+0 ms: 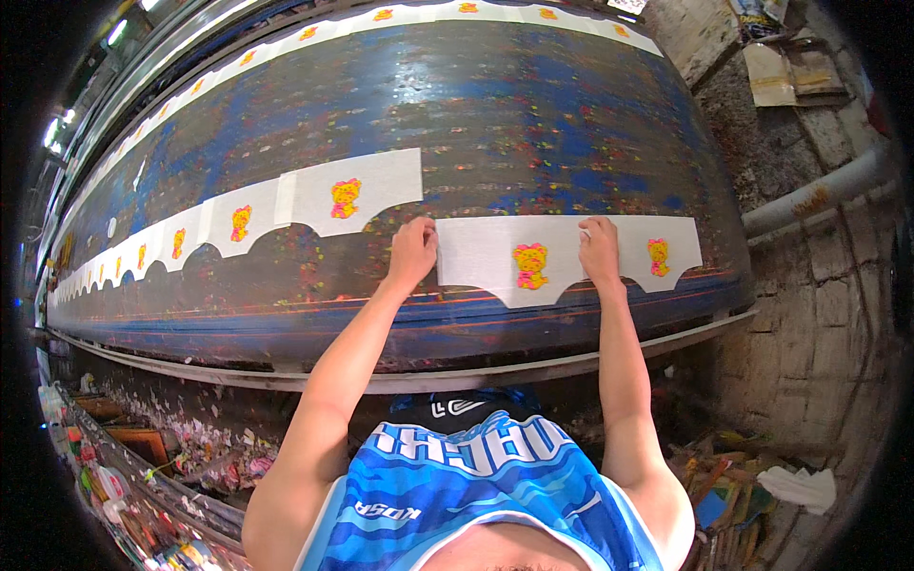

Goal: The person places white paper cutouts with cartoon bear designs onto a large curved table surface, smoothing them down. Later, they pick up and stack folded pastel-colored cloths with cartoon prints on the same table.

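Observation:
A white cut piece with two printed yellow-and-pink bear figures lies along the near side of a long dark, paint-speckled table. My left hand has its fingers closed on the upper left corner of that piece. My right hand, also with curled fingers, grips its top edge between the two bears. Just beyond my left hand, a row of similar printed white pieces runs off to the left, its right end set farther from me than the piece I hold.
Another printed row lines the table's far side. A rail runs along the near edge. At the right are a grey pipe, cardboard and a white scrap. Cluttered containers stand at the lower left.

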The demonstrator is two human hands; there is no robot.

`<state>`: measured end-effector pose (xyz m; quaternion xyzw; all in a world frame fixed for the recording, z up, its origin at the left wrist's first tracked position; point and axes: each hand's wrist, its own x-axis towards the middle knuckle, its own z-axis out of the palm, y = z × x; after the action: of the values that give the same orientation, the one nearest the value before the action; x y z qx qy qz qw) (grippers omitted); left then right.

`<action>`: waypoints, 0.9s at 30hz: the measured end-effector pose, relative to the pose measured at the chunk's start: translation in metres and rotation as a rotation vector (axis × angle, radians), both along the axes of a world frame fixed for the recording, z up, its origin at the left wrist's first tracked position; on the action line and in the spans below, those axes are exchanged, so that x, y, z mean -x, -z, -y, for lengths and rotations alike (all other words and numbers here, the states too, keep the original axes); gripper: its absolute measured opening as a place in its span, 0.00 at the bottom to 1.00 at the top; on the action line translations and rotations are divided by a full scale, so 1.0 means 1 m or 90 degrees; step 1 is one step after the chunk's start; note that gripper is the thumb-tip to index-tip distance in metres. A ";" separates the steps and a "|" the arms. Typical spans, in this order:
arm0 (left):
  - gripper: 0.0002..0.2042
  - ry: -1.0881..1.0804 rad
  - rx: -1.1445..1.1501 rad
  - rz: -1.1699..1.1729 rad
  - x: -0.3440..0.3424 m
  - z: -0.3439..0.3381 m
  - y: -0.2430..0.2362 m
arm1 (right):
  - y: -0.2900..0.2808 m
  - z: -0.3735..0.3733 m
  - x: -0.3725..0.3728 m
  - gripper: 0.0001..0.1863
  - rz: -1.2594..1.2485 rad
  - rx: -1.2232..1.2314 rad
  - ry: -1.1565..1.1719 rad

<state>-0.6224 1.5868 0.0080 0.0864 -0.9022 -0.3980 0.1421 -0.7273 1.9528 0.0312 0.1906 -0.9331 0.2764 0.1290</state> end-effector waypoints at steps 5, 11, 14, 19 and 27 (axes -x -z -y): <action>0.09 -0.156 0.207 -0.003 0.023 -0.033 0.014 | 0.004 -0.019 0.027 0.13 0.011 0.014 -0.109; 0.06 -0.100 0.091 0.110 0.009 -0.048 -0.010 | 0.006 -0.019 0.045 0.15 0.076 -0.009 -0.166; 0.04 0.016 -0.177 0.078 -0.017 -0.063 -0.043 | 0.006 -0.018 0.048 0.17 0.059 -0.003 -0.163; 0.02 -0.033 -0.143 -0.055 -0.033 -0.068 -0.076 | 0.002 -0.024 0.060 0.10 0.048 -0.042 -0.217; 0.12 -0.266 -0.062 -0.043 0.048 -0.004 -0.029 | -0.020 0.008 0.094 0.07 0.216 -0.014 -0.163</action>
<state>-0.6708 1.5911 0.0372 0.2647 -0.8391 -0.4059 0.2473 -0.8211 1.9444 0.0513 0.2597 -0.9125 0.3085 -0.0686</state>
